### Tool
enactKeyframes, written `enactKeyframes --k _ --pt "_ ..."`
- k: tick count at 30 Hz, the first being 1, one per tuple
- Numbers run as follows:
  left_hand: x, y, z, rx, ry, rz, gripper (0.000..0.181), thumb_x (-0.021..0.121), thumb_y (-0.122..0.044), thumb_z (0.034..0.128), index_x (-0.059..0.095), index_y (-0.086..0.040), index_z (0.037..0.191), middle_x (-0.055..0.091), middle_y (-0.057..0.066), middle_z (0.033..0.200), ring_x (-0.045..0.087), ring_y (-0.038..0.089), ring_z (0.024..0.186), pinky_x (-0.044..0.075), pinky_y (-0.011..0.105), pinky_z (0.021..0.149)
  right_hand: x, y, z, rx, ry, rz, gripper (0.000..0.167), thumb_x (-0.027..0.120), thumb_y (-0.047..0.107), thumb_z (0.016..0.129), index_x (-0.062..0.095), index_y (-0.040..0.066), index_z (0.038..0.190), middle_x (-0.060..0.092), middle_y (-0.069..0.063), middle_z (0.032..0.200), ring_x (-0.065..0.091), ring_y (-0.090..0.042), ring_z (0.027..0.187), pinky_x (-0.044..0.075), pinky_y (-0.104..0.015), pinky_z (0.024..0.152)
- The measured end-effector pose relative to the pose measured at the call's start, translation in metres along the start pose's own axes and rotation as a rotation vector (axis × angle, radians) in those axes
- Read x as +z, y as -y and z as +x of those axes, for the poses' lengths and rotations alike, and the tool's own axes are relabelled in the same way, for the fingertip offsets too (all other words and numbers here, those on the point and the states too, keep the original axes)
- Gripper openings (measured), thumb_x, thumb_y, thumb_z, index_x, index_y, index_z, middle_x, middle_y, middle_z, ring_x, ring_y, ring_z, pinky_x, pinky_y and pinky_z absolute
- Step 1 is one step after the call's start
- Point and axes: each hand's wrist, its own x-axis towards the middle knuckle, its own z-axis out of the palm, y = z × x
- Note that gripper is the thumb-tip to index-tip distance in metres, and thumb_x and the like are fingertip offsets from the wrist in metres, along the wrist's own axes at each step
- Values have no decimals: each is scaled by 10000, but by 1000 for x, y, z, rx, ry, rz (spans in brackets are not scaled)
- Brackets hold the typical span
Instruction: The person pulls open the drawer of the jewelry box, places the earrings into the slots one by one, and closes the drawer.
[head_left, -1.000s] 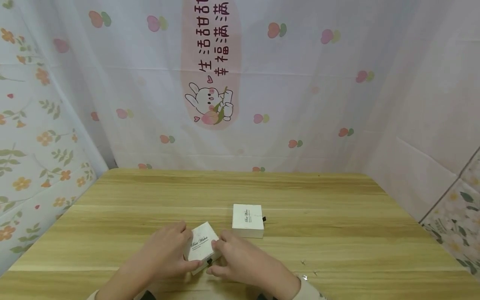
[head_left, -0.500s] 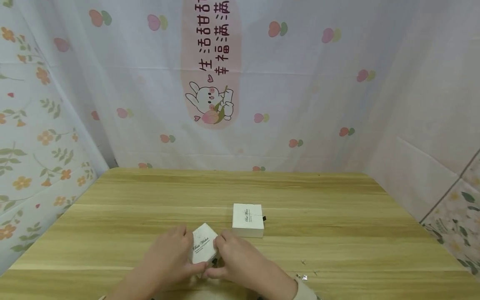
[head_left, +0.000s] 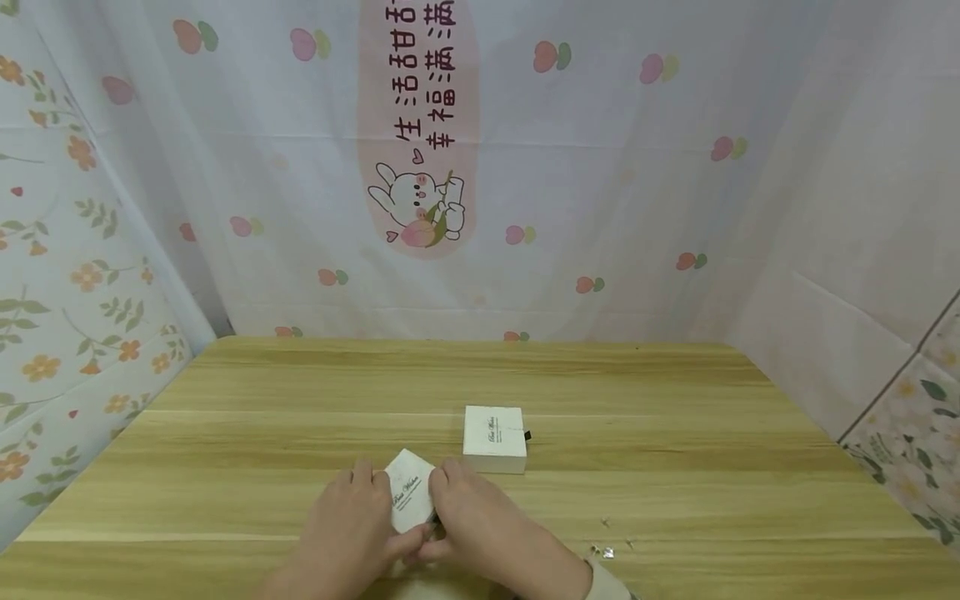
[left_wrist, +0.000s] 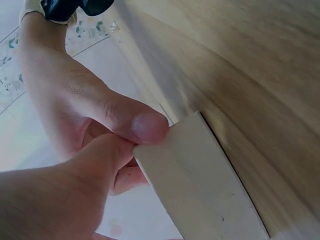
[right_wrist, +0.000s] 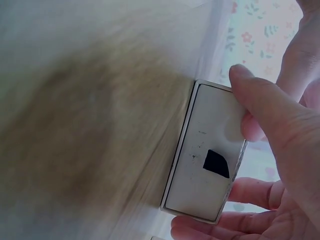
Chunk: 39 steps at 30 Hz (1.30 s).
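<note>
A small white gift box (head_left: 411,492) with "Best Wishes" printed on its lid is held between both hands, low on the table in the head view. My left hand (head_left: 352,521) grips its left side, fingers along the edge and thumb at the near corner. From the right, my right hand (head_left: 480,525) holds the box, its thumb close to the other thumb. A plain side of the box (left_wrist: 200,185) shows in the left wrist view. The right wrist view shows its drawer end, with a black pull tab (right_wrist: 216,163); the drawer is in. Fingers hide parts of its edges.
A second white box (head_left: 495,437) of the same kind lies behind and to the right, its black tab pointing right. Several tiny shiny bits (head_left: 608,552) lie right of the right hand. A printed curtain (head_left: 600,167) hangs behind the wooden table (head_left: 675,450).
Both hands have shifted slightly to the right and the held box has turned a little. The two thumbs have drawn together, covering the black tab in the head view. The second box has stayed put.
</note>
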Motion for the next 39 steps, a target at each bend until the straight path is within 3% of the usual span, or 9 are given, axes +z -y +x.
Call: enactKeyframes --k 11,15,20,23,26,31,39 --pt "1 2 0 23 -1 -17 717 562 -712 689 554 3 743 367 26 661 344 148 596 358 285 534 -1 -3 -1 -37 15 -38 460 669 511 762 488 102 869 396 56 795 333 -57 716 333 -136 606" --pt "-1 11 4 47 63 -101 666 600 -671 692 555 -10 759 412 31 697 376 153 634 391 292 560 -2 -6 -1 -53 13 -27 460 653 531 766 491 113 870 430 54 823 361 -54 738 350 -137 632" --pt "-5 31 11 102 150 -303 645 648 -590 733 619 -20 1034 568 90 1003 517 227 928 479 390 783 -5 -12 -1 -86 56 30 480 661 551 760 489 130 912 480 55 932 411 -53 829 397 -159 731" --pt "-6 39 12 183 191 -416 745 600 -608 768 551 -37 1243 522 139 1249 494 309 1144 464 467 898 -7 -17 0 -115 74 81 464 674 532 763 494 144 942 475 78 947 408 -42 841 399 -156 754" --pt "-3 42 14 277 236 -481 810 524 -648 799 470 -55 1348 449 123 1371 440 318 1241 443 485 939 -7 -21 0 -143 86 113 451 684 511 764 502 150 963 467 93 939 403 -33 834 393 -146 751" --pt "2 41 15 363 219 -502 780 520 -631 819 465 -72 1359 451 2 1340 441 193 1206 459 396 936 -7 -25 1 -171 113 129 472 687 503 760 526 153 1032 508 86 1027 458 -33 917 422 -167 827" --pt "6 39 16 379 191 -508 778 559 -651 779 492 -120 1344 452 -87 1223 414 105 1109 467 343 912 -8 -28 0 -152 169 208 523 687 469 776 517 150 1154 500 67 1229 475 -74 1132 406 -254 978"
